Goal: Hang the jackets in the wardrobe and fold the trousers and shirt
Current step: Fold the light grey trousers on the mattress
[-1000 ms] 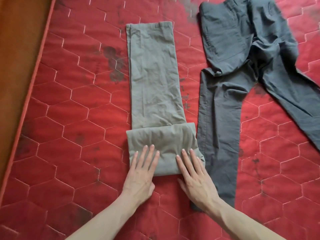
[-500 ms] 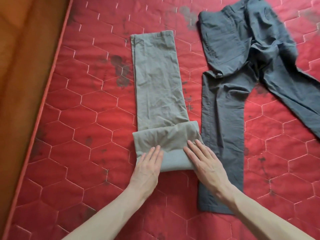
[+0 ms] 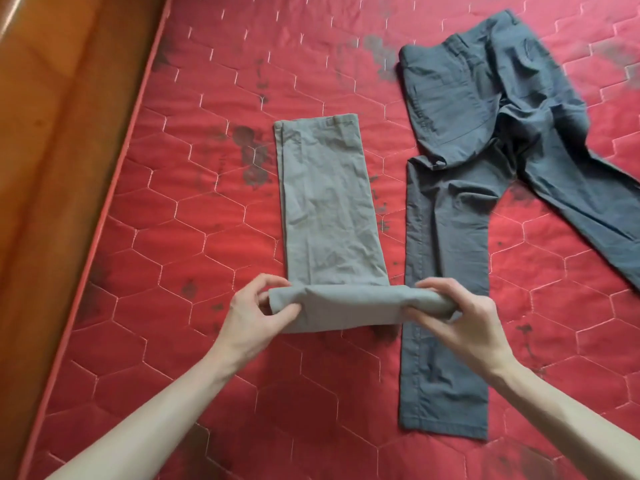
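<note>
Two pairs of trousers on the red mattress (image 3: 194,258), two hands at work. The khaki trousers (image 3: 325,216) lie as a long narrow strip in the middle, creased, their near end rolled into a thick fold. Left hand (image 3: 252,317) pinches that fold's left end, thumb under, fingers curled over; right hand (image 3: 464,323) grips the right end likewise. The grey trousers (image 3: 485,188) lie just right, legs spread, waist far.

I see khaki trousers (image 3: 329,202) of matt creased woven cloth, beside them grey trousers (image 3: 457,209) in smoother matt cloth, under both a quilted red mattress (image 3: 173,271) faintly sheeny and stained, left of it glossy wood (image 3: 52,133)
</note>
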Available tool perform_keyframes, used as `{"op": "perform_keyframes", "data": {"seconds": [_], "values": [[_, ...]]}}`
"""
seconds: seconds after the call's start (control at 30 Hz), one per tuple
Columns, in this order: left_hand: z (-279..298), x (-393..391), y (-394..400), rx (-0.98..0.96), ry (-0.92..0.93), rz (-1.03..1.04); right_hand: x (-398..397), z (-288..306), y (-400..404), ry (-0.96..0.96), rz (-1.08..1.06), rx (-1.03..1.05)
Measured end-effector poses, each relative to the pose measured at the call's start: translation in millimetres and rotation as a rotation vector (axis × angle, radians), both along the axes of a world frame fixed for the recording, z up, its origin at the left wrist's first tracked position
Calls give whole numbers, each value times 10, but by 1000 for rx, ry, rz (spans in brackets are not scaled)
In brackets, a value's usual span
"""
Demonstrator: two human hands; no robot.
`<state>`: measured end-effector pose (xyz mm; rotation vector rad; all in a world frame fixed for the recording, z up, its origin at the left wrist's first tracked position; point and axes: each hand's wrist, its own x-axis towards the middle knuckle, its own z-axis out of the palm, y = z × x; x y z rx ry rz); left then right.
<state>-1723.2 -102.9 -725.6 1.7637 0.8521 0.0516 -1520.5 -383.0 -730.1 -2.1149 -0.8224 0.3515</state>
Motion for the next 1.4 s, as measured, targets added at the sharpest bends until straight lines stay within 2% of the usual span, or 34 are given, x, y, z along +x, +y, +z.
{"op": "perform_keyframes", "data": {"seconds": [0.13, 0.23, 0.3, 0.43, 0.53, 0.73, 0.9, 0.97, 1.07, 1.13, 1.2, 1.27, 1.33, 1.4], "values": [[-242, 51, -119, -55, 11, 227, 75, -20, 318, 210, -197, 42], [-368, 129, -250, -95, 72, 239, 53, -191, 460, 413, -295, 80], [-449, 185, -278, -73, 84, 231, 19, -325, 512, 498, -286, 48], [-644, 279, -167, 36, 149, 205, 60, -546, 597, 473, -265, -120], [-751, 377, -38, 162, 178, 142, 154, -664, 750, 485, -312, -141], [-880, 581, 118, 389, 222, 93, 165, -912, 1067, 341, -433, -142], [-973, 758, 155, 435, 273, 98, 263, -1051, 1271, 97, -507, -454], [-1021, 854, 166, 461, 338, 127, 266, -1067, 1339, 58, -536, -519], [-1017, 933, 127, 490, 437, 150, 262, -1057, 1360, 40, -579, -451], [-956, 913, 84, 588, 355, 152, 277, -1036, 1340, -99, -545, -359], [-937, 847, 74, 781, 253, 34, 307, -1020, 1302, -321, -371, -371], [-971, 755, 55, 895, 179, -219, 324, -1061, 1220, -451, -127, -392], [-1039, 663, 31, 914, 153, -445, 335, -1099, 1131, -380, 7, -402], [-1086, 603, 19, 903, 176, -553, 349, -1107, 1100, -264, 32, -454]]}}
